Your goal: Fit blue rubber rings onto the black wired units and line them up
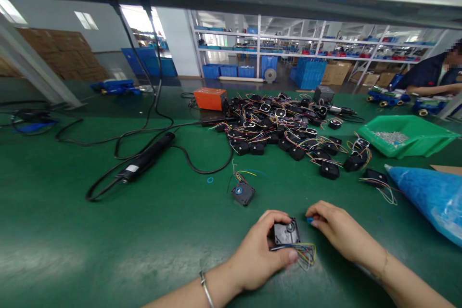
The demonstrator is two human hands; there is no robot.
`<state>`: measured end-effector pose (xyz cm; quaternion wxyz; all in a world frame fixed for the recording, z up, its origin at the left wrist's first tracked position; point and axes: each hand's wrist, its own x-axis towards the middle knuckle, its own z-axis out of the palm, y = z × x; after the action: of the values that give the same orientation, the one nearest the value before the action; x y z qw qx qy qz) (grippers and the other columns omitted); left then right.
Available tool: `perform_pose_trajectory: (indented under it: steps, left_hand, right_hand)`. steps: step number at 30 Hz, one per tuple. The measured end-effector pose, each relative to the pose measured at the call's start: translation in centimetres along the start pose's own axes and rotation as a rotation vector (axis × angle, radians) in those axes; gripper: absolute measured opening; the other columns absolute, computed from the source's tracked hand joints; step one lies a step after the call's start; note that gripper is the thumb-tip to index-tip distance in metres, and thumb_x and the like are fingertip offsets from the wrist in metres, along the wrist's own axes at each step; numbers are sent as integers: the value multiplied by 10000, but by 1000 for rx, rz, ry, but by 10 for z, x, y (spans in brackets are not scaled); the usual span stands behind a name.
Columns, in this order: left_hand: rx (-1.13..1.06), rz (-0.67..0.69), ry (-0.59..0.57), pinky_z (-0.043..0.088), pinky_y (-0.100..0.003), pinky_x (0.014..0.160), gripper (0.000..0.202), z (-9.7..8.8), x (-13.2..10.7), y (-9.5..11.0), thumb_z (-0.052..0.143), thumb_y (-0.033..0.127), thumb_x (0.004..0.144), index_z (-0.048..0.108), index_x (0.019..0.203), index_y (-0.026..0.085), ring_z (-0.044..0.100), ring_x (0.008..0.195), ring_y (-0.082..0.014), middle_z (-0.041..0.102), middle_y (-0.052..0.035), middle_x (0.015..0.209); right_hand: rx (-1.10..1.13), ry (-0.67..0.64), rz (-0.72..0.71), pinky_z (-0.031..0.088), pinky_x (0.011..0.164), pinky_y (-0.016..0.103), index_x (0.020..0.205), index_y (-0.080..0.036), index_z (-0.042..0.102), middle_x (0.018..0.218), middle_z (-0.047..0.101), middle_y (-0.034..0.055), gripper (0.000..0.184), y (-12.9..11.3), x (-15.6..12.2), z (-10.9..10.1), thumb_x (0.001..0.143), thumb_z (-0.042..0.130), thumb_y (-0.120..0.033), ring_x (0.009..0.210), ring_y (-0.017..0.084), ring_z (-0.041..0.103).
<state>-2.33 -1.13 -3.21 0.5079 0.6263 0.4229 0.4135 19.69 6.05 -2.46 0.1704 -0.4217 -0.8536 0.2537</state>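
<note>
My left hand (258, 252) is closed around a black motor housing (287, 232) with a round shaft hole on its upper face. Thin coloured wires (306, 254) trail from that housing beside my thumb. Just to the right, my right hand (337, 228) pinches a small blue ring (309, 220) between thumb and fingertips, apart from the housing. Farther forward lies another black motor (243, 193) with a blue ring around its centre and its wires pointing away. A loose blue ring (210, 180) rests on the green table to its left.
A pile of wired black motors (274, 125) covers the table's far middle. An orange box (210, 99) stands behind it. A corded black electric screwdriver (147, 156) lies left. At right are a green bin (407, 137) of small parts and a blue bag (429, 197). A person (433, 74) sits beyond.
</note>
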Motion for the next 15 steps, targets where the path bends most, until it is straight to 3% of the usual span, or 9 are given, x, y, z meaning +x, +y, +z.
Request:
perform_pose_trajectory:
  steps: [4,9,15]
  left_hand:
    - [-98,-36,10,406,-280,732,428,-1,0,-3,627,297,751,455,1119,161,485,844,-166,506,-49,958]
    - [-61,-102,27,408,-282,740,476,1,0,-3,675,276,696,472,1111,166,488,856,-173,503,-52,990]
    - [-110,-184,50,394,-266,700,485,2,3,4,688,310,677,483,1083,143,492,794,-159,521,-32,899]
  right_hand:
    - [45,58,-2,409,762,281,900,-224,596,893,599,7,130,0,0,-2,876,469,-240,838,163,556]
    - [62,92,25,422,690,278,855,-215,587,833,602,12,110,0,1,0,855,505,-287,770,171,560]
    - [70,105,-20,431,787,295,923,-226,599,929,621,15,171,7,3,5,896,439,-283,864,175,569]
